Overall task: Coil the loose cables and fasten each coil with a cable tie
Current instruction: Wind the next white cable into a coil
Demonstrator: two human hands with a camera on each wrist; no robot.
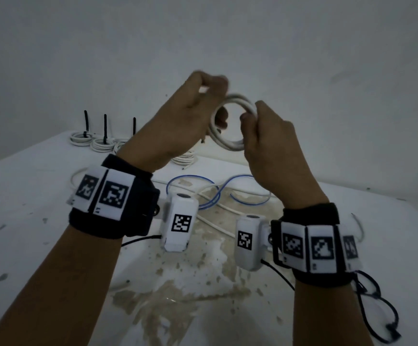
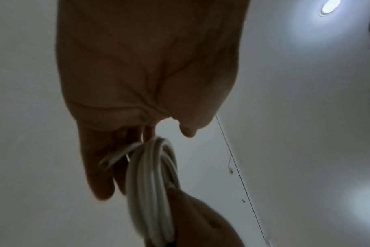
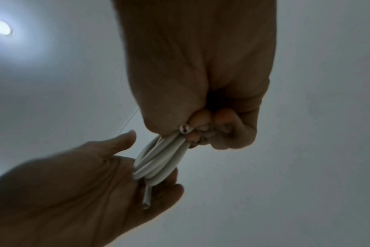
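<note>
White cable [image 1: 230,121], wound into a small coil of several turns, is held up in the air above the table [image 1: 352,221], between both hands and clear of the surface. The right hand [image 1: 270,146] clenches the coil's right side, fingers [image 3: 203,118] curled tight round the bunched strands. The left hand [image 1: 178,121] holds the left side, its fingers wrapped through the loop; the wrist view shows a free cable end [image 3: 146,198] lying across the palm, though motion blur hides how firmly the upper fingers pinch.

By my reading the cable is light, smooth-jacketed and springy: stiff enough to keep a round shape, and likely to spring open if either grip slackens. The best hold is probably where all turns bunch together, as the right hand has it, leaving the opposite side bare for a tie.

No container is in sight. On the far left of the table lie three finished coils [image 1: 100,143], each with a black cable tie [image 1: 105,128] standing upright. A fourth white bundle [image 1: 184,159] lies just behind the left wrist; whether it is tied I cannot tell. Nearer, a loose blue cable [image 1: 203,193] and more white cable [image 1: 217,221] sprawl uncoiled, so work remains.
</note>
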